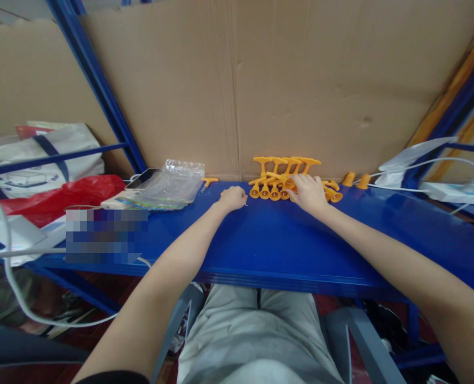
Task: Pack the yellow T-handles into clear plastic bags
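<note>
Orange plastic T-pegs lined up at the far edge of a blue shelf, both hands out by them.

Right hand [309, 193] is on the pegs [279, 184], fingers curled over the near end of the row, and it looks like they're pinching one of the lying pegs, though I can't see the tips clearly. The pegs sit against the cardboard [301, 80] at the far side, some standing on their cone feet, some lying with their long axis running left-right. Left hand [232, 198] is a loose fist resting on the shelf [261, 240], just left of the row and apart from it; can't tell if it's holding anything small. So the right hand is the closer one. One stray peg [209, 182] lies further left, beside a clear bag [173, 181], and two loose cones [356, 180] stand to the right.
</note>
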A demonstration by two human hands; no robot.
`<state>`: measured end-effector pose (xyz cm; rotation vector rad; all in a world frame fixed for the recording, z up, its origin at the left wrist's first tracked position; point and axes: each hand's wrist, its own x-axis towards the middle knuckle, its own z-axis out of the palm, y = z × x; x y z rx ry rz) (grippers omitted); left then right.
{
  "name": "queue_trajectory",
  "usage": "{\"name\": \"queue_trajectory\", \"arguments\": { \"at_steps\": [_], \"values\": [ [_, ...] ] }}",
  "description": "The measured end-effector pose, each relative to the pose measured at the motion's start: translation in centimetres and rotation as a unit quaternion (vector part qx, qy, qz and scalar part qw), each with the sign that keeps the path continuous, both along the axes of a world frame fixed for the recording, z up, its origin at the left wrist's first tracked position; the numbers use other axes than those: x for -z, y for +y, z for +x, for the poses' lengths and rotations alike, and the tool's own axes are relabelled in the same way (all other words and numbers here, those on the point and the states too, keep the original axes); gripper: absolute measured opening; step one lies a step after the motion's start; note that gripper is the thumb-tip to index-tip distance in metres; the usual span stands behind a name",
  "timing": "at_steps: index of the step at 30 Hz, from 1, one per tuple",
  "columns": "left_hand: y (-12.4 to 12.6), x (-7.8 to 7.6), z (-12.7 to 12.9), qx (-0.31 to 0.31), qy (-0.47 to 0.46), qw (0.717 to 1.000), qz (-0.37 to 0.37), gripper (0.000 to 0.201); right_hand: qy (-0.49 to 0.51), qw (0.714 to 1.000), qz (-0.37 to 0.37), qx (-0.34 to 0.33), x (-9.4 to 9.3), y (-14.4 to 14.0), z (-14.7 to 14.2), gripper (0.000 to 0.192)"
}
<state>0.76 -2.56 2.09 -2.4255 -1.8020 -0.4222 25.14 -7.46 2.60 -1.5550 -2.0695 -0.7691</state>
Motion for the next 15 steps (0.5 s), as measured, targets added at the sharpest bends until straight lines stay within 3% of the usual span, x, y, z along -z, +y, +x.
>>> {"name": "queue_trajectory", "arguments": {
  "at_steps": [7, 15],
  "values": [
    [-0.5, -0.4, 0.1, -0.001, 0.001, 0.999, -0.035, 0.027, -0.053, 0.996, -0.051, 0.053, -1.6, 0.4, -2.2, 0.033],
    [-0.4, -0.3, 0.2, 0.007, -0.005, 0.999, -0.034, 0.027, -0.05, 0.992, -0.088, 0.071, -0.8, 0.7, -3.4, 0.05]
  ]
}}
